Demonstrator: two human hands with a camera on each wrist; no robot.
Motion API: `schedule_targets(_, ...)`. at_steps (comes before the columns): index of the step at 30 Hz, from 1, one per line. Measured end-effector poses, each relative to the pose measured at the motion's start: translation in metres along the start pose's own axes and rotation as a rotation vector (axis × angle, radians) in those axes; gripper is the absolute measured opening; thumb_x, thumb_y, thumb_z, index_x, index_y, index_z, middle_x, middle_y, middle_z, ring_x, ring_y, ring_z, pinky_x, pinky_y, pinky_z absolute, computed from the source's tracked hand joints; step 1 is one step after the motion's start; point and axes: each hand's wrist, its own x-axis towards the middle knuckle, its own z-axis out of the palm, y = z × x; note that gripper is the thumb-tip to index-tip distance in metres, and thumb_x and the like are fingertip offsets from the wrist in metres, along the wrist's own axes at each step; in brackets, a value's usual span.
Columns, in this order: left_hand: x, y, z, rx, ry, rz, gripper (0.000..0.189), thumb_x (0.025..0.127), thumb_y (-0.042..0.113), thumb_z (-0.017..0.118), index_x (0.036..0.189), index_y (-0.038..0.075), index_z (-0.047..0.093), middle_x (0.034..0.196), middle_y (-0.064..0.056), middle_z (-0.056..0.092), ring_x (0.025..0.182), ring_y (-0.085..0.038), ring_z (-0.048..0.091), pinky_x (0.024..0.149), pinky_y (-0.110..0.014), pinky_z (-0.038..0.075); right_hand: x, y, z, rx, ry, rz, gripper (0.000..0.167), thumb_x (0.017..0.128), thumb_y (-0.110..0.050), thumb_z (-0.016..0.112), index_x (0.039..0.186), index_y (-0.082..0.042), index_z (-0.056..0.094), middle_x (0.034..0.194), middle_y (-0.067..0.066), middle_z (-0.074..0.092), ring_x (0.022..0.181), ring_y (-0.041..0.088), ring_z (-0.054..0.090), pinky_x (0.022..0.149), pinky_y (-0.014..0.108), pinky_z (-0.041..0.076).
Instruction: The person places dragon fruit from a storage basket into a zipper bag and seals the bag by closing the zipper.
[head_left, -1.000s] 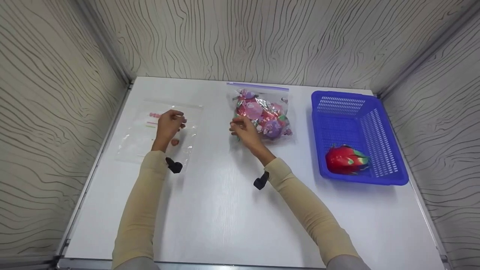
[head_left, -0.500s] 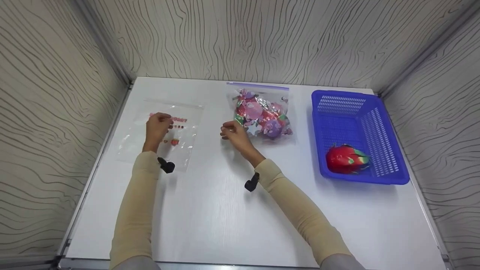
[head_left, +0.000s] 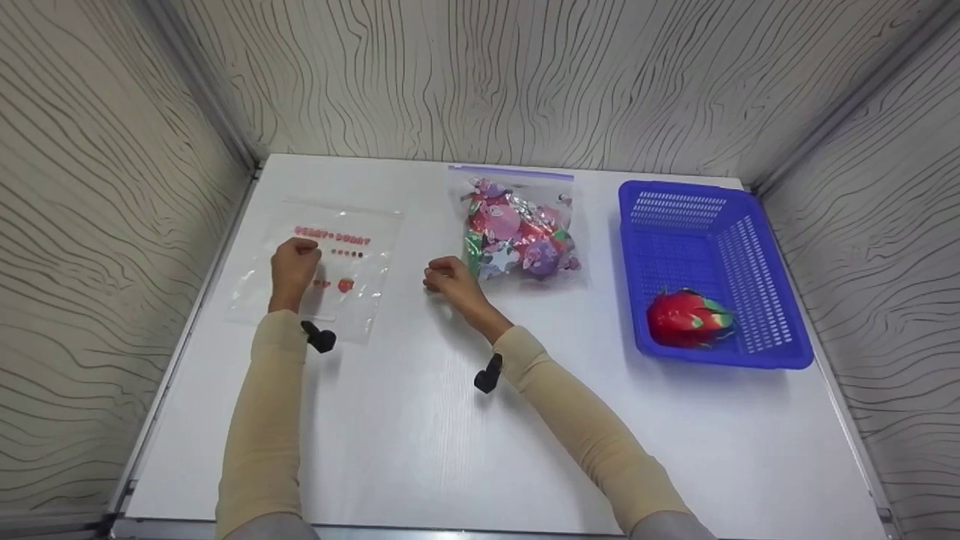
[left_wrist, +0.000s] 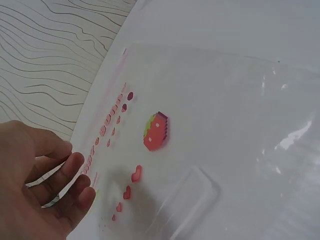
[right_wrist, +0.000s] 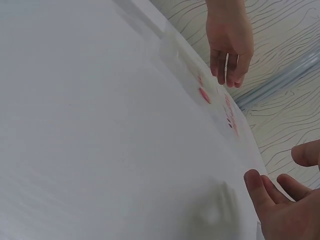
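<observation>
Strawberry-printed clear bag point(head_left: 337, 268), flat and glossy on the white counter point(head_left: 420, 427), shows more red lettering point(head_left: 332, 235) than before (the left hand point(head_left: 293, 268) has shifted leftward over it). The right hand point(head_left: 457, 286) has backed off from the patterned zip bag point(head_left: 517, 225); both hands' fingers point(left_wrist: 73, 164) curve loosely, holding nothing.

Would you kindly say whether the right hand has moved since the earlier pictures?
Yes, the right hand has moved left, away from the purple-topped, rectangular, clear plastic bag.
</observation>
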Motion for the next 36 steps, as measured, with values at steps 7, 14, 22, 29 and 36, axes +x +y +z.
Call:
schedule_targets(7,0.002,-0.013,-0.004,0.045,0.085,0.065,0.038,0.102,0.008,0.056,0.135,-0.01,0.064,0.137,-0.03,0.063,0.13,-0.043,0.059,0.112,-0.051,0.05,-0.002,0.006,0.005,-0.023,-0.038,0.014,0.036,0.109,-0.016,0.058,0.138,0.005,0.055,0.13,0.022,0.065,0.123,0.035,0.07,0.106,0.04,0.059)
schedule_targets(14,0.0,-0.023,-0.009,0.092,0.112,0.037,0.043,0.1,0.01,0.057,0.138,-0.008,0.062,0.142,-0.031,0.057,0.136,-0.045,0.05,0.118,-0.056,0.043,-0.002,0.009,0.009,-0.086,-0.067,0.021,0.036,0.108,-0.017,0.059,0.138,0.003,0.055,0.133,0.022,0.066,0.121,0.03,0.07,0.106,0.039,0.059)
schedule_targets(22,0.002,-0.035,-0.015,0.198,0.125,0.042,0.053,0.095,0.014,0.057,0.144,-0.007,0.057,0.146,-0.036,0.052,0.139,-0.053,0.046,0.122,-0.063,0.032,0.0,0.006,0.014,-0.128,-0.087,0.045,0.043,0.106,-0.02,0.06,0.142,0.002,0.053,0.137,0.021,0.066,0.12,0.027,0.069,0.104,0.036,0.059)
schedule_targets(29,0.002,-0.039,-0.021,0.241,0.059,-0.034,0.068,0.095,0.018,0.057,0.158,-0.002,0.042,0.162,-0.032,0.039,0.153,-0.051,0.032,0.127,-0.071,0.015,0.006,0.005,0.02,-0.061,-0.097,0.091,0.046,0.106,-0.018,0.06,0.145,0.004,0.051,0.136,0.022,0.066,0.12,0.031,0.069,0.104,0.037,0.059)
schedule_targets(36,-0.001,-0.04,-0.025,0.311,-0.032,-0.101,0.082,0.096,0.022,0.057,0.166,-0.002,0.023,0.168,-0.036,0.021,0.156,-0.054,0.017,0.124,-0.072,0.016,0.012,0.004,0.023,-0.026,-0.135,0.115,0.052,0.105,-0.016,0.06,0.152,0.004,0.045,0.147,0.023,0.06,0.131,0.034,0.065,0.109,0.039,0.057)
